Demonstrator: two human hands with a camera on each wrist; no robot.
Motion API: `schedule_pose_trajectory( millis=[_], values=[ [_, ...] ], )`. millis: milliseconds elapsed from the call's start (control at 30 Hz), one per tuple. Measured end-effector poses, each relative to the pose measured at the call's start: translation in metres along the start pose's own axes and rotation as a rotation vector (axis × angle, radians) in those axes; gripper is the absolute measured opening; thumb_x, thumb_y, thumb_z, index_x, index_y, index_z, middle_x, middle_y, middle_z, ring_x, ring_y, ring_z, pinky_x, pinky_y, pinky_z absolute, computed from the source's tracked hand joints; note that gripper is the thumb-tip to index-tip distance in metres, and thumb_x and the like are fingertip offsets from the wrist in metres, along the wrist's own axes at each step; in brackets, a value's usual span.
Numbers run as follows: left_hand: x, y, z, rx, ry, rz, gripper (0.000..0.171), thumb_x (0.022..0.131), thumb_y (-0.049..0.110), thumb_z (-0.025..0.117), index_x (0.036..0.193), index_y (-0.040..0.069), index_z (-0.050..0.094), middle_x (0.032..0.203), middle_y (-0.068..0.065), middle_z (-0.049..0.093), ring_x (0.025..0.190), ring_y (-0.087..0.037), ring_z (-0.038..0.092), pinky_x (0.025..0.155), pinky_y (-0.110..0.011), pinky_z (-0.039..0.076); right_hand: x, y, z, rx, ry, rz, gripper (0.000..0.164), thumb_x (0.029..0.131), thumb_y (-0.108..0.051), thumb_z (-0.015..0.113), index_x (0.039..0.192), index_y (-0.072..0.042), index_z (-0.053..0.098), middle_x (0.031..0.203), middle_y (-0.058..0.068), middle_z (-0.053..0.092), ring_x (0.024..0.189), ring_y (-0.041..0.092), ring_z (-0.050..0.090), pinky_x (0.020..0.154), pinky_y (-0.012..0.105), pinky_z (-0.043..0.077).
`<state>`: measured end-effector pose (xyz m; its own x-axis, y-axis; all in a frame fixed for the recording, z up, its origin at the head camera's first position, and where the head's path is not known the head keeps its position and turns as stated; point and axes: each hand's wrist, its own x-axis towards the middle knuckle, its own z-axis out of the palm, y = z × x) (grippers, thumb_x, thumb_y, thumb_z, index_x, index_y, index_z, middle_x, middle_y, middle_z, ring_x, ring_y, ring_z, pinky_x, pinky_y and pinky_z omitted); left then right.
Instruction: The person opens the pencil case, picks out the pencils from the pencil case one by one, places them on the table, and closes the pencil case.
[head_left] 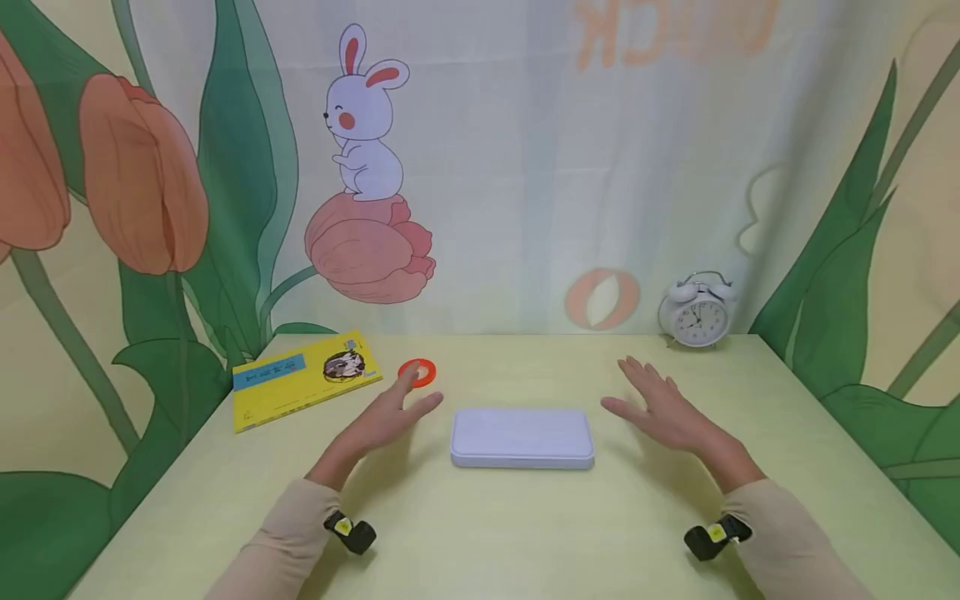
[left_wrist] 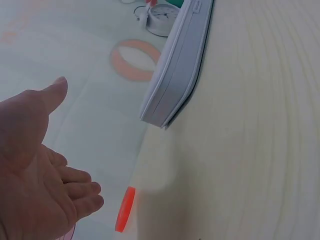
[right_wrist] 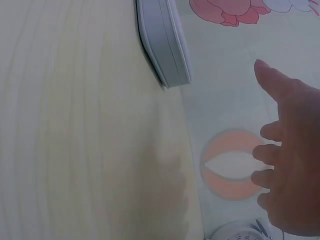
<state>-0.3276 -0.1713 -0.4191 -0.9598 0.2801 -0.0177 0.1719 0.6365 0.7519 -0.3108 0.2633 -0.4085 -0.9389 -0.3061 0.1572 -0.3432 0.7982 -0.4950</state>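
A pale lavender flat case (head_left: 522, 435) with rounded corners lies closed on the table, between the two hands. To its left, my left hand (head_left: 386, 421) is held above the table with thumb apart and fingers extended, holding nothing. On the other side my right hand (head_left: 663, 412) mirrors it, palm facing inward, also holding nothing. Both wrist views show a gap between the hand and the case's near end (left_wrist: 175, 75) (right_wrist: 165, 45). An orange-red ring (head_left: 426, 372) lies just beyond the left fingertips, partly covered by them in the head view.
A yellow book (head_left: 300, 392) with a blue label lies at the back left of the table (head_left: 517, 533). A white twin-bell alarm clock (head_left: 699, 317) stands at the back right. Behind the table hangs a printed curtain (head_left: 510, 167) with tulips and a rabbit.
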Motion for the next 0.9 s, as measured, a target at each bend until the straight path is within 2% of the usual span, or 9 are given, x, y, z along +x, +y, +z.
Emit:
schedule_pose_trajectory(
  millis=[100, 167, 300, 433, 633, 767, 900],
  values=[
    [0.003, 0.001, 0.005, -0.11, -0.03, 0.057, 0.094, 0.096, 0.063, 0.051, 0.161, 0.011, 0.009, 0.163, -0.017, 0.022, 0.148, -0.036, 0.024, 0.116, -0.056, 0.02, 0.001, -0.003, 0.004, 0.068, -0.026, -0.023, 0.086, 0.1, -0.055, 0.051, 0.156, 0.003, 0.021, 0.161, 0.026, 0.018, 0.148, 0.045, 0.009, 0.115, 0.064, 0.001],
    [0.003, 0.003, 0.009, -0.185, -0.047, 0.084, 0.091, 0.098, 0.06, 0.051, 0.161, 0.01, 0.01, 0.162, -0.019, 0.023, 0.148, -0.036, 0.025, 0.116, -0.054, 0.021, 0.002, -0.004, 0.008, 0.098, -0.044, -0.02, 0.086, 0.1, -0.057, 0.05, 0.158, -0.001, 0.021, 0.162, 0.022, 0.02, 0.148, 0.043, 0.014, 0.115, 0.063, 0.007],
    [0.002, 0.006, 0.014, -0.28, -0.074, 0.092, 0.087, 0.099, 0.055, 0.053, 0.161, 0.011, 0.011, 0.161, -0.019, 0.026, 0.148, -0.034, 0.026, 0.116, -0.052, 0.022, 0.002, -0.009, 0.015, 0.15, -0.068, -0.005, 0.086, 0.098, -0.06, 0.051, 0.16, -0.008, 0.021, 0.162, 0.016, 0.024, 0.147, 0.039, 0.024, 0.115, 0.06, 0.02],
    [0.003, 0.006, 0.02, -0.295, -0.106, 0.073, 0.09, 0.096, 0.048, 0.063, 0.161, 0.014, 0.011, 0.161, -0.017, 0.027, 0.147, -0.034, 0.026, 0.116, -0.053, 0.024, 0.003, -0.016, 0.02, 0.218, -0.088, -0.019, 0.086, 0.097, -0.059, 0.054, 0.159, -0.009, 0.025, 0.16, 0.012, 0.029, 0.146, 0.036, 0.028, 0.115, 0.057, 0.024],
    [0.004, 0.01, 0.032, -0.294, -0.185, 0.09, 0.107, 0.084, 0.024, 0.083, 0.161, 0.016, 0.01, 0.162, -0.019, 0.024, 0.146, -0.036, 0.029, 0.114, -0.051, 0.028, 0.01, -0.022, 0.025, 0.329, -0.135, -0.102, 0.086, 0.095, -0.048, 0.065, 0.157, -0.003, 0.028, 0.16, 0.014, 0.028, 0.145, 0.035, 0.028, 0.115, 0.054, 0.024],
    [0.004, 0.014, 0.039, -0.281, -0.215, 0.118, 0.115, 0.078, 0.019, 0.088, 0.162, 0.017, 0.01, 0.162, -0.019, 0.023, 0.146, -0.038, 0.027, 0.114, -0.05, 0.028, 0.013, -0.023, 0.029, 0.406, -0.188, -0.12, 0.091, 0.089, -0.035, 0.077, 0.157, 0.0, 0.026, 0.162, 0.015, 0.024, 0.148, 0.033, 0.022, 0.116, 0.052, 0.021],
    [0.006, 0.013, 0.047, -0.262, -0.209, 0.11, 0.116, 0.075, 0.019, 0.09, 0.161, 0.02, 0.013, 0.162, -0.018, 0.023, 0.147, -0.037, 0.025, 0.115, -0.05, 0.025, 0.016, -0.024, 0.033, 0.432, -0.22, -0.117, 0.097, 0.083, -0.028, 0.083, 0.156, 0.002, 0.026, 0.162, 0.016, 0.024, 0.148, 0.031, 0.021, 0.116, 0.05, 0.021]
  ],
)
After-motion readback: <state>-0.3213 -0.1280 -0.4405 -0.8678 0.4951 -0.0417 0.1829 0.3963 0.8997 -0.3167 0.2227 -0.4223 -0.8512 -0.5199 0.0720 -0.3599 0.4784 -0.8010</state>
